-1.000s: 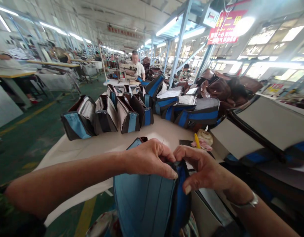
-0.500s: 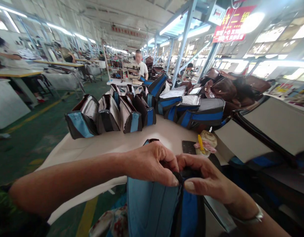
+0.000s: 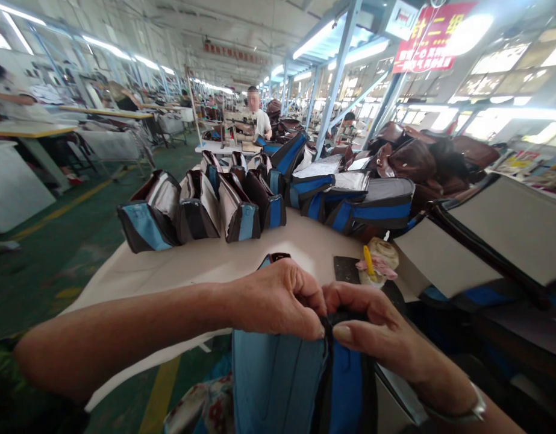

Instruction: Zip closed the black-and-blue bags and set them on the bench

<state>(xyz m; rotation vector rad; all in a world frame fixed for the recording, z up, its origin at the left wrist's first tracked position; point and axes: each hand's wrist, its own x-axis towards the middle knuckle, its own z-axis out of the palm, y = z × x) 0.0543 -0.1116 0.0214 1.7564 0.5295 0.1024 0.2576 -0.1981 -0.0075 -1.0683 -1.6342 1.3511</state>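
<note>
Right in front of me stands a partly made bag (image 3: 280, 380) with a light-blue panel and a dark edge; beside that edge runs a bright-blue strip (image 3: 345, 386) on a black side. My left hand (image 3: 278, 301) pinches the dark top edge between thumb and fingers. Close against it, my right hand (image 3: 372, 325) pinches the same seam from the other side, thumb over the blue strip. The fingertips of both hands nearly meet, and the exact spot they grip is partly hidden behind them.
Several unfinished bags (image 3: 239, 211) stand in rows on the pale table (image 3: 187, 268). A yellow-handled tool (image 3: 368, 260) rests by a roll and pink cloth. Large bag pieces (image 3: 453, 259) lie at right, brown bags (image 3: 411, 160) behind. A person (image 3: 259, 117) sits farther back.
Both hands stay at the seam with almost the same grip. My right thumb has shifted slightly left and up along the edge. The view has tilted a little.
</note>
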